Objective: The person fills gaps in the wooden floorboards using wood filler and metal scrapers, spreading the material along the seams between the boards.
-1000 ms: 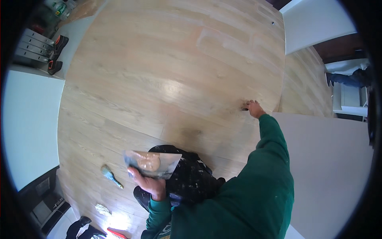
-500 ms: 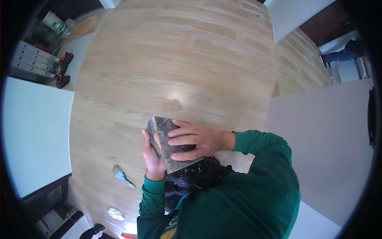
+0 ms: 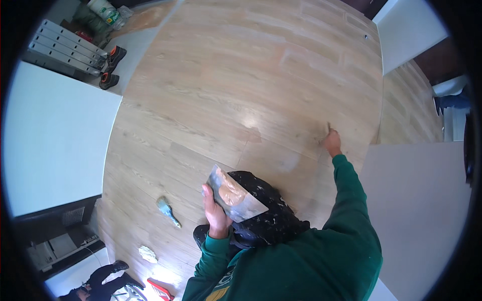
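A flat plate (image 3: 247, 211) of beige paste (image 3: 232, 193) was clasped by the left hand (image 3: 217, 216); the right hand's (image 3: 332, 143) grip, farther right, couldn't be discerned.

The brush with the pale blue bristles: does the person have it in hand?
No, the brush lies on the floor, to the left of the left hand, which holds a flat plate.

A big dark green top (image 3: 301, 266) is worn, with long sleeves (image 3: 351, 188) that are wrinkled and loose. Snug green cuffs (image 3: 216, 244) are seen at the wrists. The chest is marked with a bit of white and yellow print (image 3: 221, 290). Black trousers (image 3: 263, 195) are worn too, and they are dotted with white specks.
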